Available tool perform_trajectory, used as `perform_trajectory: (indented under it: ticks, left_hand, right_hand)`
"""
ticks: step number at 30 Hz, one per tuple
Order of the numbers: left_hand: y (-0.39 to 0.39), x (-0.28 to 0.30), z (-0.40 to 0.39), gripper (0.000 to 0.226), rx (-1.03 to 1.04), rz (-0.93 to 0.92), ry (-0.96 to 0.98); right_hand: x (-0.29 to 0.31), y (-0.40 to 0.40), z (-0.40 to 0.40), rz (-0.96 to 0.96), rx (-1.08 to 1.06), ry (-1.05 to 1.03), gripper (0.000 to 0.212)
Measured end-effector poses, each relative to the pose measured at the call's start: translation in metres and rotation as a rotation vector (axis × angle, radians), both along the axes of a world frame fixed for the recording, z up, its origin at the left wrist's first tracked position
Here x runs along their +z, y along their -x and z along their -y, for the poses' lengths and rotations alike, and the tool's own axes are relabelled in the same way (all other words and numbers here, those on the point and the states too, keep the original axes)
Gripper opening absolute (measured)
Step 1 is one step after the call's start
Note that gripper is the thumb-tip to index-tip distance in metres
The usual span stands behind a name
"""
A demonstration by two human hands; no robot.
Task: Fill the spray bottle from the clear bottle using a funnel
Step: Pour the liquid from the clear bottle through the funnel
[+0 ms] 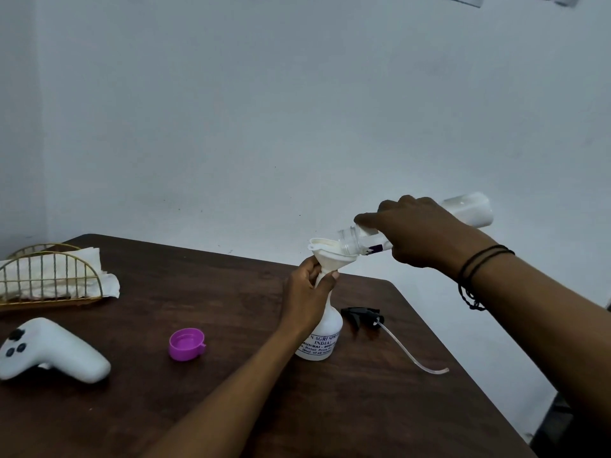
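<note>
A white spray bottle (322, 338) with printed text stands upright on the dark wooden table (347, 408), its spray head off. A white funnel (330, 254) sits in its neck. My left hand (307, 292) grips the funnel's stem at the bottle's neck. My right hand (420, 233) holds the clear bottle (469, 209) tipped nearly flat, its open mouth over the funnel's rim. White liquid lies inside the bottle and in the funnel. The black spray head (362, 316) with its clear dip tube lies on the table just right of the spray bottle.
A purple cap (186, 344) lies open side up left of the spray bottle. A white handheld controller (49, 352) rests at the near left. A gold wire holder (49, 276) with white tissue stands at the far left. The table's right edge runs diagonally.
</note>
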State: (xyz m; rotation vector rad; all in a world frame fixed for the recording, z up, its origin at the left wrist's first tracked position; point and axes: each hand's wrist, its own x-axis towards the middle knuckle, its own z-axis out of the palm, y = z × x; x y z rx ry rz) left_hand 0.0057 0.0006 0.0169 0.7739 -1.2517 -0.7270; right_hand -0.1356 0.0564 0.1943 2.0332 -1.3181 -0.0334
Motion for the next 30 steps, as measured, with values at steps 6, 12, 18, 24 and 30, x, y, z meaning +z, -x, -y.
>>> perform_trajectory:
  ticks: [6, 12, 18, 24, 30]
  left_hand:
    - [0.0, -0.001, 0.0, 0.023, 0.027, 0.02, 0.006]
    - [0.0, -0.002, 0.002, 0.022, 0.021, 0.014, 0.0]
    - [0.0, -0.003, 0.003, 0.022, 0.033, 0.014, 0.007]
    - [0.0, -0.004, 0.006, 0.025, 0.035, 0.007, 0.017]
    - [-0.001, -0.003, 0.003, 0.025, 0.036, 0.021, 0.023]
  right_hand:
    - [-0.006, 0.002, 0.006, -0.067, 0.051, 0.144, 0.068]
    - [-0.01, 0.006, 0.009, -0.11, 0.086, 0.228, 0.07]
    - [-0.011, 0.007, 0.007, -0.158, 0.13, 0.269, 0.064]
    - [-0.011, 0.008, 0.005, -0.177, 0.166, 0.285, 0.061]
    - [-0.015, 0.01, 0.006, -0.165, 0.192, 0.296, 0.062]
